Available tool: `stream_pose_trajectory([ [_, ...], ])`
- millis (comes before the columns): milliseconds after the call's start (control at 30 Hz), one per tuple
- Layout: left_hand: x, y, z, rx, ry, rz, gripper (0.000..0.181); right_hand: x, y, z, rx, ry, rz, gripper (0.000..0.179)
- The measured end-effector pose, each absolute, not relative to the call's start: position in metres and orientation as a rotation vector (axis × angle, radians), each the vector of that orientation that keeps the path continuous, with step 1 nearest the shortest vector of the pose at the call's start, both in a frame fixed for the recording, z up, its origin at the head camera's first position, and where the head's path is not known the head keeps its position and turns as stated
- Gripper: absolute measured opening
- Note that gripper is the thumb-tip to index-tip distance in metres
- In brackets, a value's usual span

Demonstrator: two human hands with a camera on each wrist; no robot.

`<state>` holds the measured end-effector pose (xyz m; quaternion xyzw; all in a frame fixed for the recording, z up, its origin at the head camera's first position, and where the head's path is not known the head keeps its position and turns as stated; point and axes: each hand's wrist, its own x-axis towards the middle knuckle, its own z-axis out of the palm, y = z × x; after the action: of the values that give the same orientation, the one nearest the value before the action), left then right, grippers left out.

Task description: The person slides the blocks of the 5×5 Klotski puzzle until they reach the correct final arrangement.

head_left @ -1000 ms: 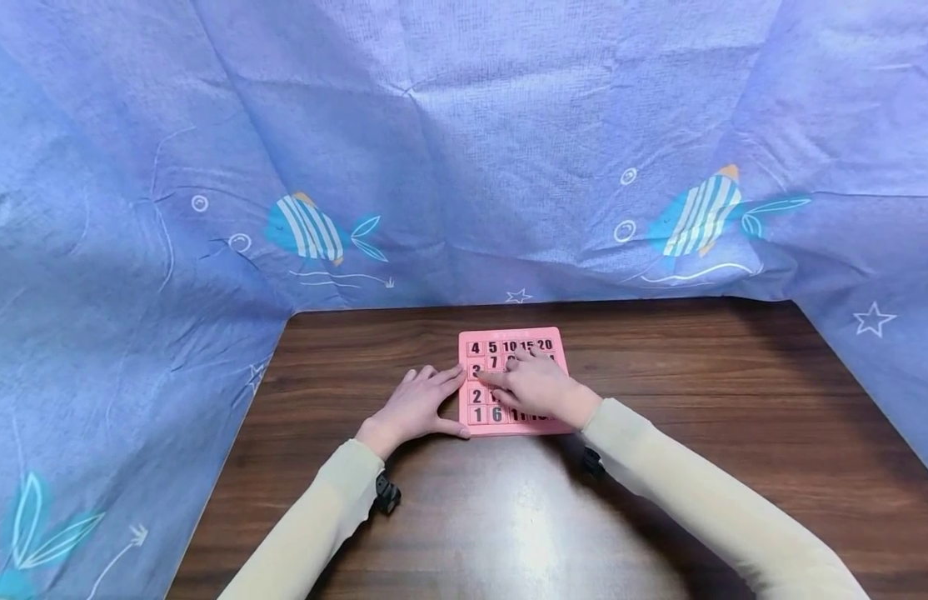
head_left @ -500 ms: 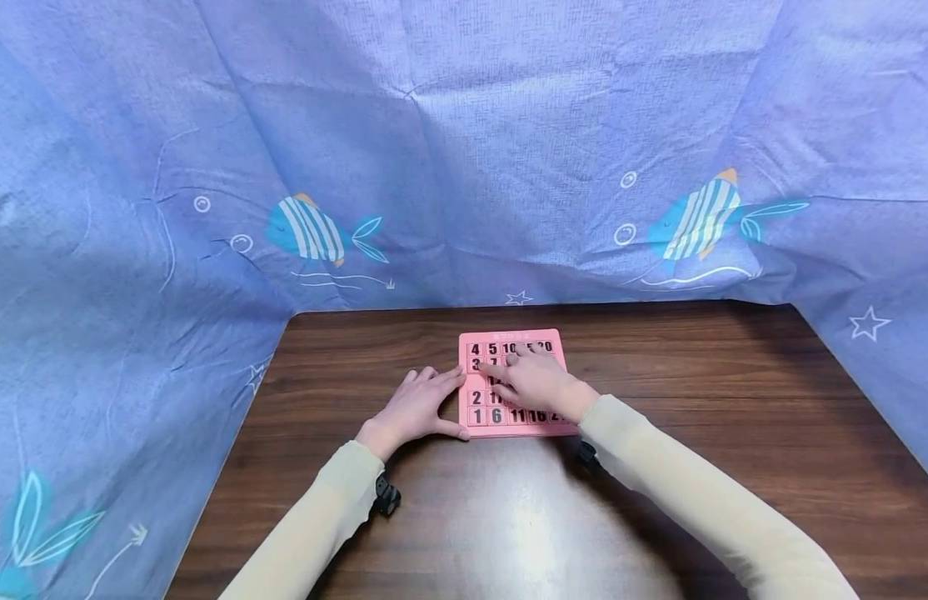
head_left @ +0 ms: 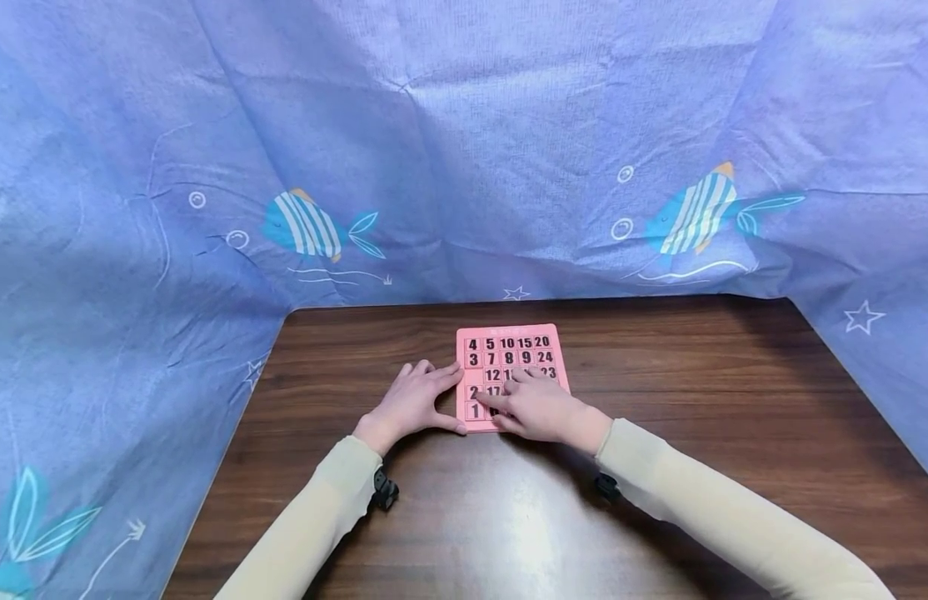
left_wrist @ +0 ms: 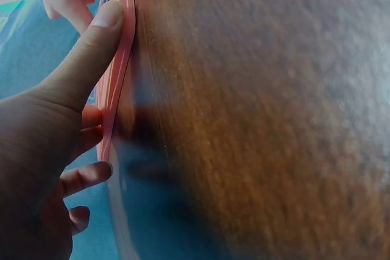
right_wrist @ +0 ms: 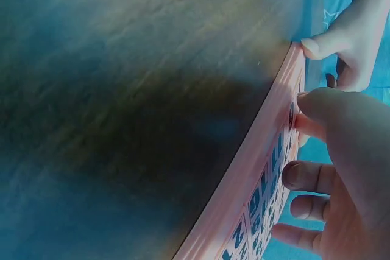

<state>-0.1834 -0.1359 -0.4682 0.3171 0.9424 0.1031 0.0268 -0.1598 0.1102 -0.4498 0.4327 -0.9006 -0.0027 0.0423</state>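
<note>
A curtain (head_left: 509, 150) hangs behind the table (head_left: 696, 375), and the board (head_left: 479, 332) lies flat near the middle of the tabletop, toward the far edge. Its header strip points away from the person and the numbers read upright from their seat; it sits roughly square to the far edge. The slant of the view hides its true proportions, but five rows plus the header suggest that the long axis, if any, runs away from the person.

The left hand (head_left: 411, 402) is spread, thumb at the board's near left corner and fingers against its left side, bracing rather than clasping it. The right hand (head_left: 542, 408) is loosely extended over the board, index fingertip on the 2 tile (head_left: 474, 392), nothing clasped; whether the other fingers touch is unclear.

The step looks like sliding a tile: the bare gap (head_left: 474, 376) lies between the 3 tile (head_left: 474, 360) and the 2 tile. To do it well, the fingertip should press lightly and push straight along the column, since a slanted push could bind the tile against its neighbours. The left hand should brace the board against drifting, and the spare right fingers should ride clear of other tiles.
</note>
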Motion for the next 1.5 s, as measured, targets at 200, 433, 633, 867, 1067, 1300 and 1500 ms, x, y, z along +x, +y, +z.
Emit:
stream_pose_trajectory([
  [200,-0.184,-0.135,-0.466,0.968,2.904,0.299,0.1,-0.167,0.11,-0.453,1.275,-2.721,0.056,0.039],
  [433,-0.184,-0.134,-0.465,0.961,2.883,0.299,0.099,-0.181,0.112,-0.451,1.212,-2.822,0.014,0.042],
  [633,-0.185,-0.135,-0.465,0.984,2.896,0.281,0.1,-0.184,0.111,-0.451,1.205,-2.848,0.027,0.042],
  [867,-0.184,-0.136,-0.465,0.972,2.884,0.298,0.099,-0.172,0.111,-0.455,1.266,-2.784,0.089,0.041],
  [1067,-0.182,-0.137,-0.465,0.97,2.881,0.315,0.099,-0.148,0.112,-0.455,1.423,-2.652,0.083,0.04],
  [1300,-0.183,-0.138,-0.467,0.982,2.891,0.322,0.099,-0.142,0.113,-0.455,1.416,-2.636,0.08,0.039],
  [1500,-0.184,-0.137,-0.468,0.993,2.882,0.312,0.099,-0.152,0.115,-0.455,1.377,-2.684,0.073,0.041],
])
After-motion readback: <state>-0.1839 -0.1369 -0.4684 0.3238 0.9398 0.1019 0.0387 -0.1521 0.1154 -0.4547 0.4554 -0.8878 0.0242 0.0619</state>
